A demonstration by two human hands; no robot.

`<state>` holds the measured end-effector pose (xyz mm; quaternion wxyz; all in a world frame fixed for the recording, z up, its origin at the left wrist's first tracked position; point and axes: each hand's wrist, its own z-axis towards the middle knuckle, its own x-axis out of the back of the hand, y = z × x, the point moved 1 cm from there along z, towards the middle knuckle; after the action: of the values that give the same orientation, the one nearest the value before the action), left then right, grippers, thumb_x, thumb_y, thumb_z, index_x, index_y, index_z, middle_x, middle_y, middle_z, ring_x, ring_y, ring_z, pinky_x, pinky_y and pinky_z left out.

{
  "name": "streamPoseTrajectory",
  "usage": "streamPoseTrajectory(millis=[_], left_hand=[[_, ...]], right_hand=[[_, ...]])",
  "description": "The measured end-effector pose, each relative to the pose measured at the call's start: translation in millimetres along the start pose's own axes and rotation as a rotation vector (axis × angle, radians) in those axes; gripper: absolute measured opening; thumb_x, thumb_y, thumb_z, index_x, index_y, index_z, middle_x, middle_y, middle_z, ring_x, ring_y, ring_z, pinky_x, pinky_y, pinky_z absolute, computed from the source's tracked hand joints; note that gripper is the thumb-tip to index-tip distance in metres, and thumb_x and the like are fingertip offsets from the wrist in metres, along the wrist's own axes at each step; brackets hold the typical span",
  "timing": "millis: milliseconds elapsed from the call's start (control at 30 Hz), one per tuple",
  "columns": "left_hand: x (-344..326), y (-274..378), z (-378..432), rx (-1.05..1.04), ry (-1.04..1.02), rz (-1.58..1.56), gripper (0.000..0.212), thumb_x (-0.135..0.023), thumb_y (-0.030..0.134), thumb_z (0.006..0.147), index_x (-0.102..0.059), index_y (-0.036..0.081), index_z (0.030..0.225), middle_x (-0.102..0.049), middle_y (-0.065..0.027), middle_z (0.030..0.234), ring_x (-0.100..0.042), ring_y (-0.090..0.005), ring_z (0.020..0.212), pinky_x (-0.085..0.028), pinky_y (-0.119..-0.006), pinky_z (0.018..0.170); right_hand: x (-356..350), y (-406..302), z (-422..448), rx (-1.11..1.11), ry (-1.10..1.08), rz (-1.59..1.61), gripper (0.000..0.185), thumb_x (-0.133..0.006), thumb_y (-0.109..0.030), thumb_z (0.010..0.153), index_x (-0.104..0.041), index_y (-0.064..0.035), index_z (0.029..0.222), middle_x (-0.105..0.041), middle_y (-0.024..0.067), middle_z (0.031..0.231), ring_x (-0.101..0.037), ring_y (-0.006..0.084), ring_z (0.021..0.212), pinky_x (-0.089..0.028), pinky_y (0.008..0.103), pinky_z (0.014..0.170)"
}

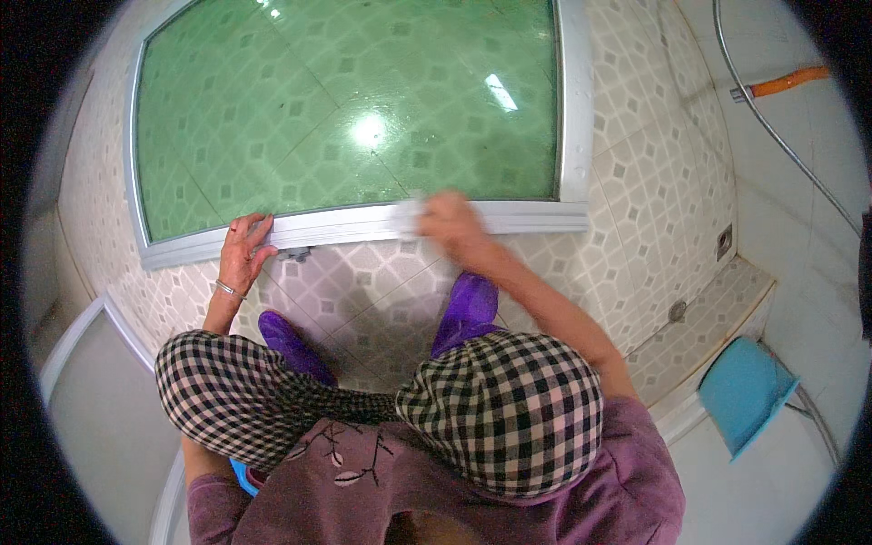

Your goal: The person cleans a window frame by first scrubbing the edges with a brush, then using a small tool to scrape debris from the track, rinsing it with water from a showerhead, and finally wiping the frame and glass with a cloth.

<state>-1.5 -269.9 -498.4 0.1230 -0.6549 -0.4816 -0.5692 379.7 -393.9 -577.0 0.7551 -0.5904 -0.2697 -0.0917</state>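
Note:
A framed panel of green glass (340, 82), wet and glossy, lies in front of me with patterned tiles showing through it. My left hand (245, 242) grips the near rail of its white frame (334, 227) towards the left, fingers over the top and thumb at the lower edge. Beside that thumb, a small grey fitting (294, 254) sticks out under the rail. My right hand (451, 221), blurred, is on the same rail further right. It holds a whitish pad or cloth (407, 216) against the rail, too smeared to name exactly.
Patterned tiles (361, 279) cover the floor around my purple footwear (470, 300). A floor drain (676, 311) lies at right, near a low tiled ledge (708, 340). A blue dustpan-like scoop (746, 395), a metal hose (783, 133) and an orange handle (790, 80) are along the right wall. Another framed panel (102, 388) leans at left.

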Motion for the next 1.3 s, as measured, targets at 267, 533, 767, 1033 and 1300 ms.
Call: streamPoseTrajectory(millis=[267, 533, 767, 1033, 1300], left_hand=[[-0.7, -1.0, -11.7, -0.016, 0.073, -0.013, 0.052, -0.073, 0.022, 0.069, -0.062, 0.005, 0.117, -0.058, -0.0129, 0.116, -0.052, -0.0331, 0.107, -0.043, -0.04, 0.093], [62.0, -50.0, -48.6, 0.187, 0.503, -0.001, 0.057, -0.069, 0.03, 0.082, -0.052, 0.01, 0.132, -0.05, -0.0141, 0.134, -0.043, -0.0314, 0.126, -0.033, -0.041, 0.107], [73.6, -299.5, -227.8, 1.068, 0.945, -0.143, 0.059, -0.056, 0.043, 0.091, -0.05, 0.002, 0.132, -0.052, -0.0141, 0.133, -0.048, -0.0234, 0.123, -0.036, -0.035, 0.103], [6.4, -377.6, -184.5, 0.846, 0.885, -0.515, 0.043, -0.064, 0.032, 0.088, -0.064, -0.002, 0.114, -0.068, -0.0126, 0.109, -0.062, -0.0197, 0.101, -0.046, -0.03, 0.091], [7.6, -341.5, -176.6, 0.967, 0.922, -0.625, 0.032, -0.067, 0.021, 0.086, -0.067, 0.001, 0.111, -0.069, -0.0084, 0.105, -0.062, -0.0141, 0.095, -0.047, -0.027, 0.086]], right_hand=[[167.7, 36.1, -71.9, -0.221, -0.243, -0.187, 0.015, -0.066, 0.002, 0.072, -0.057, -0.0036, 0.081, -0.05, 0.0132, 0.082, -0.05, 0.0318, 0.082, -0.044, 0.0416, 0.07], [46.4, -29.4, 121.3, 0.472, -0.86, -0.224, 0.015, -0.065, -0.012, 0.068, -0.055, -0.0046, 0.077, -0.051, 0.0136, 0.083, -0.05, 0.0324, 0.085, -0.043, 0.0423, 0.073], [27.7, -51.9, 133.3, 0.29, -0.966, -0.156, 0.017, -0.069, -0.011, 0.069, -0.056, -0.0057, 0.079, -0.05, 0.0122, 0.08, -0.049, 0.0331, 0.082, -0.043, 0.0427, 0.072], [43.5, -64.7, 107.2, -0.284, -0.604, -0.084, 0.02, -0.073, -0.006, 0.072, -0.054, -0.002, 0.076, -0.052, 0.0126, 0.078, -0.051, 0.0315, 0.076, -0.043, 0.0393, 0.067], [-78.7, -111.1, 176.3, 0.084, -0.382, 0.011, 0.017, -0.069, -0.003, 0.073, -0.052, -0.0018, 0.079, -0.052, 0.012, 0.082, -0.051, 0.0296, 0.079, -0.044, 0.0388, 0.071]])
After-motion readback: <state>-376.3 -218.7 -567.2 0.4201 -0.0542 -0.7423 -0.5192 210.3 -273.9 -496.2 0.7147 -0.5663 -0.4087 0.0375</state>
